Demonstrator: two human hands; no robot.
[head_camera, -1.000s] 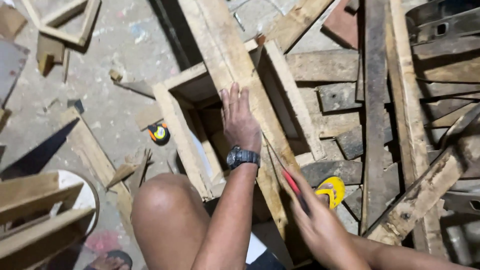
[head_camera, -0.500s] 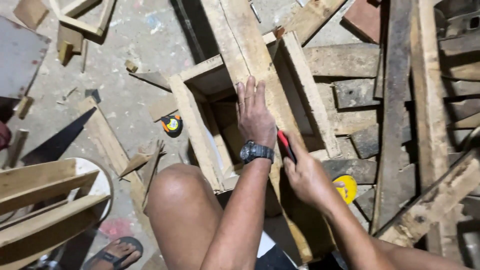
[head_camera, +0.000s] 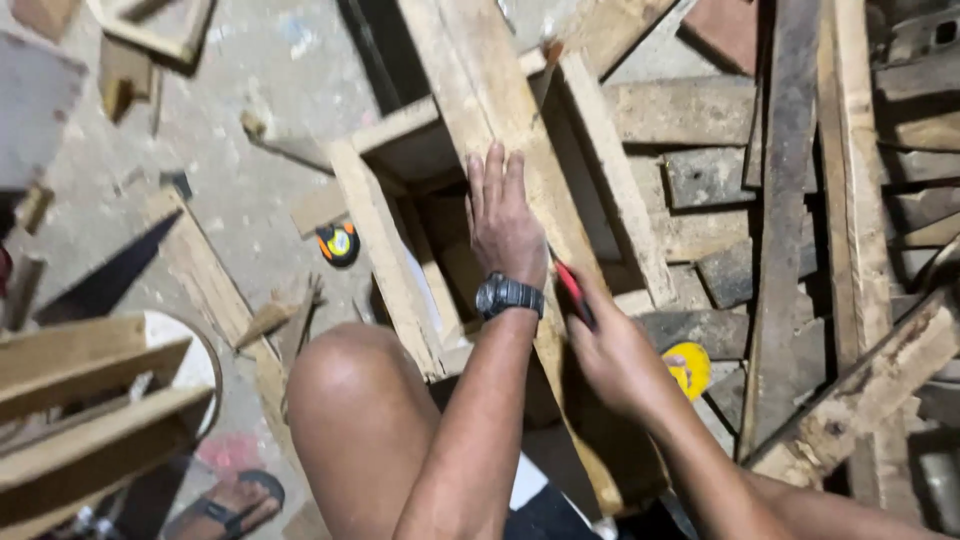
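My left hand (head_camera: 503, 218) lies flat, fingers together, on a long pale wooden plank (head_camera: 478, 85) that runs over an open wooden box frame (head_camera: 375, 230). A dark watch (head_camera: 508, 294) sits on that wrist. My right hand (head_camera: 612, 350) grips a red-handled tool (head_camera: 572, 292) against the plank's right edge, just right of the watch; its working end is hidden. My bare knee (head_camera: 345, 400) is below the frame.
A yellow and black tape measure (head_camera: 338, 243) lies on the concrete floor left of the frame. A saw blade (head_camera: 105, 280) lies further left. Dark planks (head_camera: 780, 200) pile up on the right. A yellow sandal (head_camera: 688, 368) shows under my right hand. Wooden slats (head_camera: 80, 400) are at lower left.
My right hand has come up from lower right with the red-handled tool to the plank's edge beside my left wrist. The left hand stays pressed on the plank.
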